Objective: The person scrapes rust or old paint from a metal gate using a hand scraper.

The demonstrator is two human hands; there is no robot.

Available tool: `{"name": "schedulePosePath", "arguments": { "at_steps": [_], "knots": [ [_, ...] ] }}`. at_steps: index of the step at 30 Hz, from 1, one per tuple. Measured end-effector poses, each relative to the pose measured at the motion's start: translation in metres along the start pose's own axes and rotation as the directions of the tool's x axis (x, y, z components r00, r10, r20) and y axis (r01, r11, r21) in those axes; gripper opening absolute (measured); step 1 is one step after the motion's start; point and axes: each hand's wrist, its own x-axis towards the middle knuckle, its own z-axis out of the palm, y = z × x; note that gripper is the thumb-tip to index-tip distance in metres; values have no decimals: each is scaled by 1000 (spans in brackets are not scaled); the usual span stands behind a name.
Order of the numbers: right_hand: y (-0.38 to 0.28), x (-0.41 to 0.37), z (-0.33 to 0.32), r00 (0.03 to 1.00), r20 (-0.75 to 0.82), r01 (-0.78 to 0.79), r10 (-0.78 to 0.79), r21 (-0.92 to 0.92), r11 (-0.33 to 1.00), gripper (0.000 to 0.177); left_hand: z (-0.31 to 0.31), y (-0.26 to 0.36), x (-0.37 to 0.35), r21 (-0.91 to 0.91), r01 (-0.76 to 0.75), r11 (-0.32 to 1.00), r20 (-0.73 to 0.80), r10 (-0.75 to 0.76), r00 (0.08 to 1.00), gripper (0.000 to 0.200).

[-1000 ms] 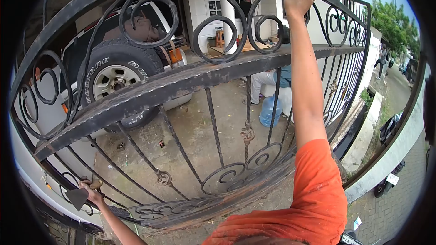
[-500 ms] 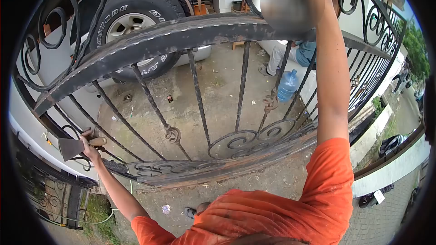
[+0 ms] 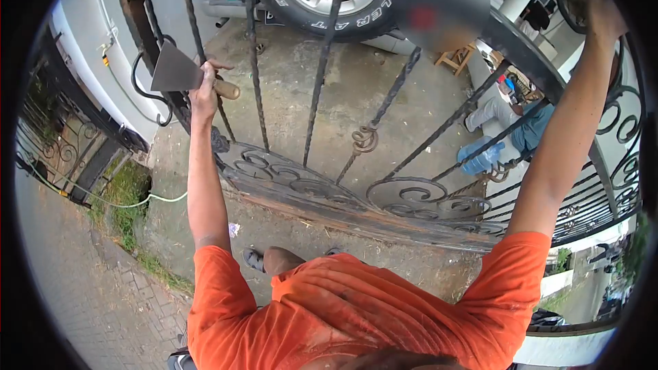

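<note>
A black wrought-iron gate point(image 3: 322, 99) with twisted bars and scrollwork stands in front of me. At the left, my left hand point(image 3: 203, 89) is closed around the handle of a scraper point(image 3: 177, 72), whose wide flat blade points left beside the gate's edge bars. A wooden handle end sticks out to the right of the fist. My right hand point(image 3: 603, 10) is raised at the upper right, by the gate's upper scrollwork; its fingers are blurred and dark, so their grip cannot be made out.
Behind the gate are a vehicle's spare tyre point(image 3: 329, 0), a wooden stool point(image 3: 456, 58), a blue water bottle point(image 3: 480, 156) and a seated person point(image 3: 528, 127). A green hose point(image 3: 130, 199) runs along the ground at the left.
The view has turned, so the gate and tyre appear shifted. My left hand, still holding the scraper, appears higher and further right; my right hand appears further right.
</note>
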Motion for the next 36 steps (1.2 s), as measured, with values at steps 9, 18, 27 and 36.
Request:
{"name": "schedulePosePath", "arguments": {
  "at_steps": [9,18,27,36],
  "knots": [
    [-195,37,49,979,-114,183,-167,149,972,34,-105,15,-14,-160,-395,905,83,411,908,62],
    [-402,81,100,982,-96,177,-161,197,964,47,-228,-110,10,-543,56,838,46,-37,998,52],
    [-537,79,86,940,-59,313,-336,538,782,33,-210,-151,107,-669,547,504,535,-184,824,41],
    [-581,59,90,744,36,649,-668,200,734,28,-155,-165,148,-378,701,604,889,24,458,47]
  ]
}}
